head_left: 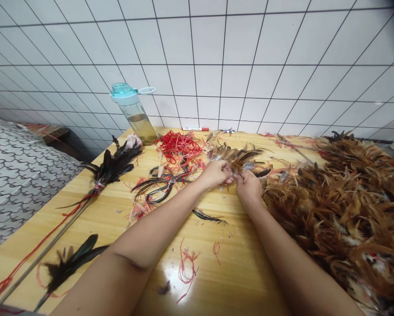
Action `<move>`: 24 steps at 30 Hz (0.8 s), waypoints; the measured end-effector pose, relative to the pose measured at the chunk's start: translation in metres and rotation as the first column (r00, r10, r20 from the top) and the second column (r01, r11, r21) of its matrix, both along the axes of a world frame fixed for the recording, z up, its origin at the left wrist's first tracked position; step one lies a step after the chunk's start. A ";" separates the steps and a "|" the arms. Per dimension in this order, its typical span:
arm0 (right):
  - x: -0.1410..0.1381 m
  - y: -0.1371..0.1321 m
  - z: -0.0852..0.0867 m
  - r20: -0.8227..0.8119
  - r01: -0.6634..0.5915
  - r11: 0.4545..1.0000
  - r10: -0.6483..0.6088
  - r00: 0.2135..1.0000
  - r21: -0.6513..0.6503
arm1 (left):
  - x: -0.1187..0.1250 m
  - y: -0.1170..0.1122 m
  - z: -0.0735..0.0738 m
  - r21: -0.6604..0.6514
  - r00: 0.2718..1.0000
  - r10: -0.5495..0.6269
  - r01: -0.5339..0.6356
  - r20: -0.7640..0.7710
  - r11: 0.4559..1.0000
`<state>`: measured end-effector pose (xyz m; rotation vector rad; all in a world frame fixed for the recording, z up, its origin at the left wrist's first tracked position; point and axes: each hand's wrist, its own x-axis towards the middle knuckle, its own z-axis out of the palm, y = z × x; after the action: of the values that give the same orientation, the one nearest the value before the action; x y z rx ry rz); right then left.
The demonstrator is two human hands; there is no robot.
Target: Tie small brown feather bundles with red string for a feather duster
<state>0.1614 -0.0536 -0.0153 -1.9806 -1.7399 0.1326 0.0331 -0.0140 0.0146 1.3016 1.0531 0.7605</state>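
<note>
Left edge: grey patterned cloth (16,175) butts against the wooden surface (236,272), so there is no room to swing out that way.

Near-left: a thin stick (45,250) lies diagonally, with a black feather bundle (113,166) bound to its far end by red string. Judged as the one bound piece on view. Loose black feathers (72,261) lie beside it at the near edge.

Back left: a water bottle (136,116) stands upright against the tiled wall (216,52), near the red string tangle (179,147). It would tip if an elbow came across.

Centre: my left hand (216,173) and right hand (249,186) meet, knuckles nearly touching. Both grips are clenched on a bunch of brown feathers (239,158), pinched at the quill ends and fanning away toward the wall. The bunch is held just above the surface. I see no string on it, though fingers hide the quills.

A single dark feather (210,217) lies just under my left forearm. The bare patch between my forearms is the best open room.

Right: a heap of brown feathers (348,206) covers the surface to its far edge, loose and unbound. Judged: most of the stock is untouched.
</note>
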 end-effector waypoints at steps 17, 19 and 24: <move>-0.005 -0.004 0.010 0.024 -0.094 0.991 0.097 0.995 -0.097 | -0.009 0.006 -0.002 -0.143 0.983 -0.056 0.081 0.175 0.986; -0.005 -0.003 0.010 0.028 -0.099 0.990 0.102 0.994 -0.103 | -0.008 0.006 -0.003 -0.148 0.983 -0.055 0.082 0.175 0.986; -0.010 -0.008 0.017 0.104 -0.047 0.989 0.062 0.993 -0.139 | 0.000 0.003 -0.008 -0.047 0.996 -0.003 0.007 0.084 0.999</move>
<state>0.1516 -0.0616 0.0013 -2.0718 -1.9007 0.1706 0.0331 -0.0109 0.0064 1.2219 0.9947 0.7756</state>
